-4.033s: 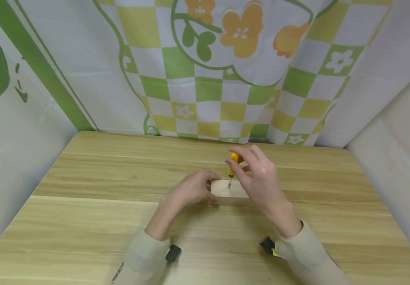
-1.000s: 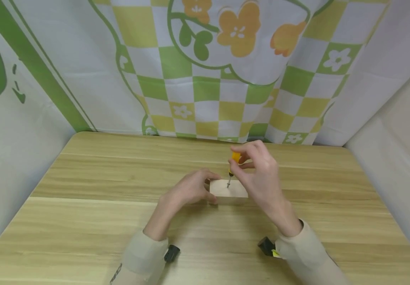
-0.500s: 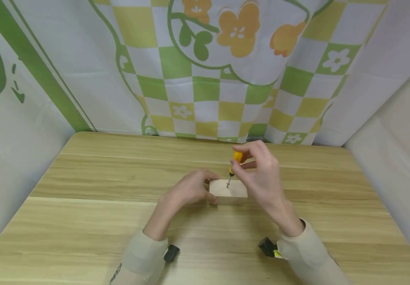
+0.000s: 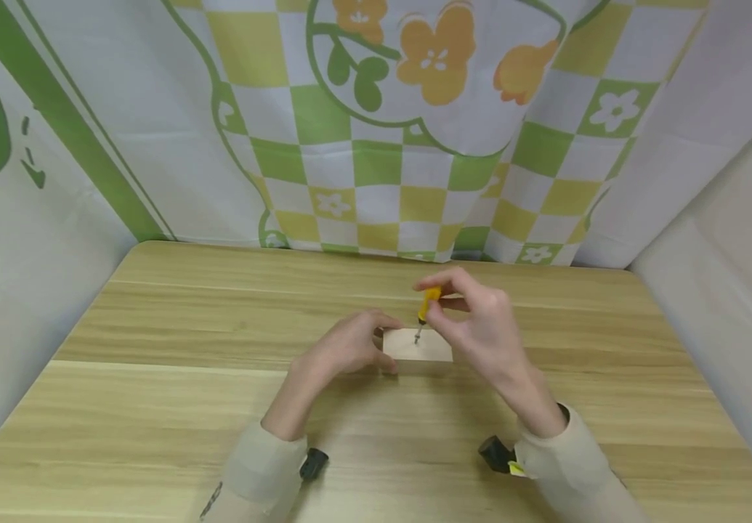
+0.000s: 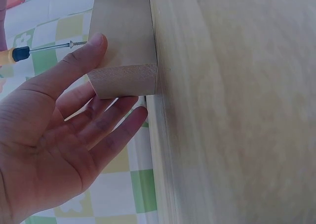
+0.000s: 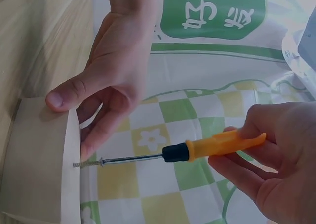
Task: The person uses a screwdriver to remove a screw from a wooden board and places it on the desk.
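Note:
A pale wooden block (image 4: 424,351) lies on the table, and my left hand (image 4: 346,347) grips its left end, thumb on the near side and fingers at the far side. A screw (image 6: 89,163) stands in the block's top face, much of its thread showing. The tip of a screwdriver (image 6: 212,146) with a yellow-orange handle and black collar meets the screw head. My right hand (image 4: 483,330) pinches that handle between thumb and fingers above the block. In the left wrist view the screwdriver's shaft and collar show beyond my thumb, most of the handle cut off by the frame.
The wood-grain table (image 4: 186,436) extends around both hands. A white curtain with green and yellow checks (image 4: 382,163) hangs behind its far edge. Black wrist devices (image 4: 313,463) sit at both cuffs.
My right fingers have shifted around the screwdriver handle, the forefinger reaching further left and the handle tilting slightly. The left hand keeps its grip on the block. The screw stays upright.

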Motion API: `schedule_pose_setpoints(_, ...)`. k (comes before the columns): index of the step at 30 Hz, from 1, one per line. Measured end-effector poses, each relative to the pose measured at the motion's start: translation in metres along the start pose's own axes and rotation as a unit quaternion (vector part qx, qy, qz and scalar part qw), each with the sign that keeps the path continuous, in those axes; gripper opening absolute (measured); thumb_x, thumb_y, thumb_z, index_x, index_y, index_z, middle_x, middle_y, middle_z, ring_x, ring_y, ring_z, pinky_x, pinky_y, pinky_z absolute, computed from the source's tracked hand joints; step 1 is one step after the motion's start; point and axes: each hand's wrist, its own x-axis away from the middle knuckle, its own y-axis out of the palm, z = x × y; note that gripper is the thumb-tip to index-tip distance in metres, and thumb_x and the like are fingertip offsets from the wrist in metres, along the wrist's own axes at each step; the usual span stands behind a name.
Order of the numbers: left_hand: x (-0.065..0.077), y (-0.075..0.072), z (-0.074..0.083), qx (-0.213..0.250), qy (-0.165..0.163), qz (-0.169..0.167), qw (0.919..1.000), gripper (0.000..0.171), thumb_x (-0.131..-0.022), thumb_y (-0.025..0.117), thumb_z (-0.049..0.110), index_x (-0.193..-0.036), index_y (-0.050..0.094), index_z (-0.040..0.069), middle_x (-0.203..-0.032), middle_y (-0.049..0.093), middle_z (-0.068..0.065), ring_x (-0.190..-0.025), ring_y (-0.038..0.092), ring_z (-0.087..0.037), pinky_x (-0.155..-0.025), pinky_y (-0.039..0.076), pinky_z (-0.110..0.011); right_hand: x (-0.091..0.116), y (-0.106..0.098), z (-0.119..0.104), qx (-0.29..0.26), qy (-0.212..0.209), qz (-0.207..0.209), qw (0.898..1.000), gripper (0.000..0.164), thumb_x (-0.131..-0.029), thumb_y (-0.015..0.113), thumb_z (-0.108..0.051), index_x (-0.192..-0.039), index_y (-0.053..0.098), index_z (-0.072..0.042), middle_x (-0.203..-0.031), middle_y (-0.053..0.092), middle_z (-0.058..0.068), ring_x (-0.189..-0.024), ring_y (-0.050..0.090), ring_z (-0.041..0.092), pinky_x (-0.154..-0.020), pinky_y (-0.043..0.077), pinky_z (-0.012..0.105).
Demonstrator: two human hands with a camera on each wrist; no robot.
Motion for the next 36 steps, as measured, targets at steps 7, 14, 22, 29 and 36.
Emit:
schedule_pose_setpoints(7, -0.002, 0.000, -0.002, 0.001, 0.010, 0.000, 1.0000, 0.059, -0.074, 0.087, 0.015, -0.129, 0.067, 0.014, -0.128, 0.066, -0.002, -0.116, 0.062, -0.022, -0.101, 0.049, -0.040, 0.000, 0.000, 0.002, -0.006, -0.002, -0.023, 1.000, 0.030, -0.085, 0.069, 0.009, -0.112, 0.069, -0.003, -0.110, 0.070, 0.009, -0.092, 0.070, 0.022, -0.074, 0.060, 0.026)
schedule_pose_setpoints(14, -0.003, 0.002, -0.001, -0.010, 0.015, 0.000, 0.9998, 0.061, -0.073, 0.087, 0.018, -0.130, 0.066, 0.014, -0.128, 0.066, -0.003, -0.116, 0.062, -0.023, -0.101, 0.050, -0.040, 0.001, 0.002, 0.005, 0.026, -0.006, 0.028, 0.999, 0.030, -0.082, 0.078, 0.001, -0.110, 0.072, -0.002, -0.101, 0.063, 0.010, -0.089, 0.068, 0.021, -0.069, 0.061, 0.027)
schedule_pose_setpoints(22, -0.002, 0.001, 0.000, -0.005, 0.005, 0.003, 1.0000, 0.063, -0.072, 0.088, 0.017, -0.130, 0.066, 0.015, -0.129, 0.065, -0.002, -0.117, 0.062, -0.023, -0.101, 0.050, -0.040, 0.000, 0.004, 0.007, 0.030, -0.002, 0.057, 0.998, 0.031, -0.079, 0.081, 0.001, -0.106, 0.067, 0.003, -0.099, 0.070, 0.012, -0.084, 0.072, 0.021, -0.065, 0.061, 0.028)
schedule_pose_setpoints(29, -0.001, 0.001, 0.000, -0.009, 0.004, 0.003, 0.9999, 0.064, -0.072, 0.088, 0.018, -0.132, 0.065, 0.014, -0.131, 0.064, -0.003, -0.117, 0.062, -0.023, -0.102, 0.049, -0.040, -0.001, 0.005, 0.009, -0.006, -0.014, 0.061, 0.998, 0.028, -0.078, 0.078, 0.007, -0.104, 0.068, 0.005, -0.098, 0.071, 0.014, -0.083, 0.073, 0.023, -0.067, 0.060, 0.023)
schedule_pose_setpoints(36, -0.001, 0.000, 0.000, -0.005, 0.005, 0.008, 0.9999, 0.062, -0.072, 0.089, 0.017, -0.130, 0.066, 0.015, -0.127, 0.066, 0.000, -0.115, 0.062, -0.021, -0.101, 0.049, -0.039, -0.004, 0.002, 0.009, -0.028, -0.033, 0.017, 0.999, 0.029, -0.081, 0.074, 0.010, -0.109, 0.068, 0.004, -0.101, 0.073, 0.014, -0.089, 0.073, 0.025, -0.071, 0.059, 0.020)
